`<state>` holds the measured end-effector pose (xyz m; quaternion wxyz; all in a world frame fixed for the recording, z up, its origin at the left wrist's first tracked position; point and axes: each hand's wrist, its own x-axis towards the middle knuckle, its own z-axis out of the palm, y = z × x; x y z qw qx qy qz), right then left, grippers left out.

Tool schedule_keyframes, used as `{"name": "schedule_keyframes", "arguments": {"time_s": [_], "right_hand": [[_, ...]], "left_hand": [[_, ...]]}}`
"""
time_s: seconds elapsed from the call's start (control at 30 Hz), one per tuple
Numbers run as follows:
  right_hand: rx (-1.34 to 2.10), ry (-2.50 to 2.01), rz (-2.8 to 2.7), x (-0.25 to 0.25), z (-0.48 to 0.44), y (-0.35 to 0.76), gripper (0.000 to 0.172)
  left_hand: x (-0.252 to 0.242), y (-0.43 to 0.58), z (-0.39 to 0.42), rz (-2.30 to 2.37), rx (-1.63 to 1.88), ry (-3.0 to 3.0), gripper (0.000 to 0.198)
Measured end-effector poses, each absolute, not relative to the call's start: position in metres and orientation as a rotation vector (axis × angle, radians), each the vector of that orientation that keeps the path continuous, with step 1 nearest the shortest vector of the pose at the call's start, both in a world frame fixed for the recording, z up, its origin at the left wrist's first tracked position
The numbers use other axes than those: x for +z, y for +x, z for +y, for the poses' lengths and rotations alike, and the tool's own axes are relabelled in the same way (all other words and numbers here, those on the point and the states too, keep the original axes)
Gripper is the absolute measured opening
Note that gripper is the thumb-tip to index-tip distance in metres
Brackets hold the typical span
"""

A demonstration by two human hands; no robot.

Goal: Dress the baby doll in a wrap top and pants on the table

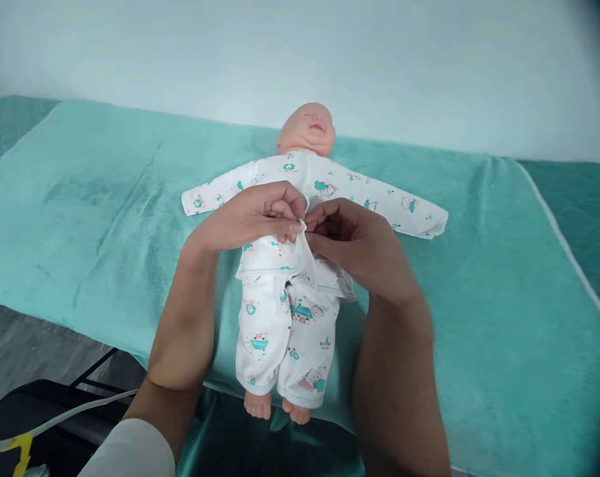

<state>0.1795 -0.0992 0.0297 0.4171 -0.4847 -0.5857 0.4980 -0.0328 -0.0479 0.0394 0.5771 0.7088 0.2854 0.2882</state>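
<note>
A baby doll (307, 129) lies on its back, dressed in a white printed jacket (402, 202) and matching trousers (307, 338). Its sleeves stretch out to both sides and its bare feet point toward me. Over the doll's belly, my left hand (265, 215) pinches the jacket's front edge near a small pale fastener (303, 226). My right hand (354, 242) meets it from the other side, with thumb and fingertips closed on the front edge of the jacket. Just below, the jacket's lower front hangs apart over the trousers. The exact grip between the fingertips is partly hidden.
A teal cloth (106, 199) covers the bed beneath the doll, against a pale wall (300, 53). At the lower left are a black chair-like object (46, 411) and a whitish tube (76, 411) with a yellow tie (22, 454). Grey floor shows at the left.
</note>
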Motion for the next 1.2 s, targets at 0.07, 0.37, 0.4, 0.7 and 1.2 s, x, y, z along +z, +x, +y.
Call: {"name": "schedule_keyframes", "arguments": {"time_s": [0.07,0.37,0.4,0.7,1.2], "right_hand": [[1.246,-1.208,-1.470,0.0297,-0.0988,0.1795,0.023],[1.226,-1.149,-1.523,0.0285,-0.0973,0.1787,0.019],[1.228,-1.147,-1.523,0.0284,-0.0972,0.1786,0.019],[1.229,-1.143,-1.503,0.0264,-0.0979,0.1795,0.021],[1.222,-1.133,-1.406,0.0219,-0.0953,0.1767,0.023]], "left_hand": [[0.0407,-0.0324,-0.0489,0.683,0.666,1.674,0.017],[0.0390,-0.0275,-0.0527,0.767,0.705,1.759,0.020],[0.0392,-0.0273,-0.0533,0.776,0.710,1.771,0.018],[0.0366,-0.0293,-0.0490,0.713,0.705,1.783,0.033],[0.0395,-0.0303,-0.0514,0.686,0.574,1.693,0.022]]}}
